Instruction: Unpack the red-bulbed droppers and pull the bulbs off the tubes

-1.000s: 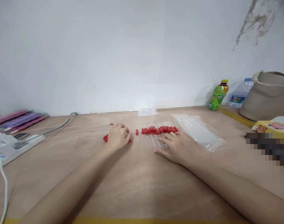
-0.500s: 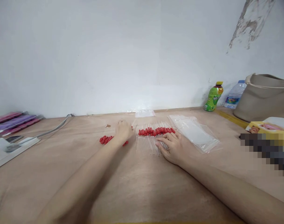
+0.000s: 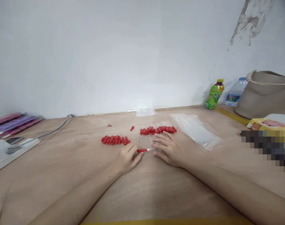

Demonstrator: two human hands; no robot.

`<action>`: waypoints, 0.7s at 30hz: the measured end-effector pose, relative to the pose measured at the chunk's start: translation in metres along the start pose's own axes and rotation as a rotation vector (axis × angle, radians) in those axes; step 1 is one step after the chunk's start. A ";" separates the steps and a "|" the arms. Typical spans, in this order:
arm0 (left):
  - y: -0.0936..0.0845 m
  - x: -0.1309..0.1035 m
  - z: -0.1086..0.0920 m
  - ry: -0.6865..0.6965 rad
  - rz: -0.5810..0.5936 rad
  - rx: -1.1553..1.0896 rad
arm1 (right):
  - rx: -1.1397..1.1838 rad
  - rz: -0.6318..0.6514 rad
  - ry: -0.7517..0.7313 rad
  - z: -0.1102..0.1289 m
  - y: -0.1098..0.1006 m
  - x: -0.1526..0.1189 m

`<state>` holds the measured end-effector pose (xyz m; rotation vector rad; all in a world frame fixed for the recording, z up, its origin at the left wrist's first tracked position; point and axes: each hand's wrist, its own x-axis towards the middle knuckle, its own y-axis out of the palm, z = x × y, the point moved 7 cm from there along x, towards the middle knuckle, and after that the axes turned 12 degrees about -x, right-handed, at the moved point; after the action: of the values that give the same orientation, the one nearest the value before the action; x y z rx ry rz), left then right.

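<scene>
My left hand is closed in a pinch on a red rubber bulb. The bulb sits at the left end of a thin clear glass tube, and together they look like a dropper. Thumb and fingers of my right hand are around the tube's other end, its tip hidden there. Beneath and behind both hands, a row of clear tubes lies side by side. Beyond it is a row of tubes with red bulbs fitted. A pile of loose red bulbs lies left, and one single bulb lies apart.
Clear plastic bags lie to the right, another bag by the wall. Further right stand a green bottle, a water bottle, a grey-beige bag and a yellow tissue pack. A cable and packets are at left.
My left hand has come back from the red bulb pile toward my right hand, bringing a bulb to a tube. My right hand has closed on the tube and shifted slightly left.
</scene>
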<state>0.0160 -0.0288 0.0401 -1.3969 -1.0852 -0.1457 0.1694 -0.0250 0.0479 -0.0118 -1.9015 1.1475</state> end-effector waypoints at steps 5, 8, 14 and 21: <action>-0.001 0.008 -0.007 0.054 -0.009 -0.025 | 0.038 -0.019 -0.036 0.005 0.001 0.001; 0.001 0.011 -0.012 0.121 0.017 0.011 | 0.066 -0.061 -0.041 0.008 0.002 0.001; 0.006 0.011 -0.017 0.204 0.018 -0.013 | 0.072 -0.058 -0.052 0.012 0.005 0.001; 0.005 0.012 -0.024 0.228 0.002 -0.018 | 0.118 -0.061 -0.077 0.018 0.008 0.003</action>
<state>0.0381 -0.0411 0.0489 -1.3607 -0.8953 -0.3069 0.1518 -0.0316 0.0411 0.1566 -1.8850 1.2319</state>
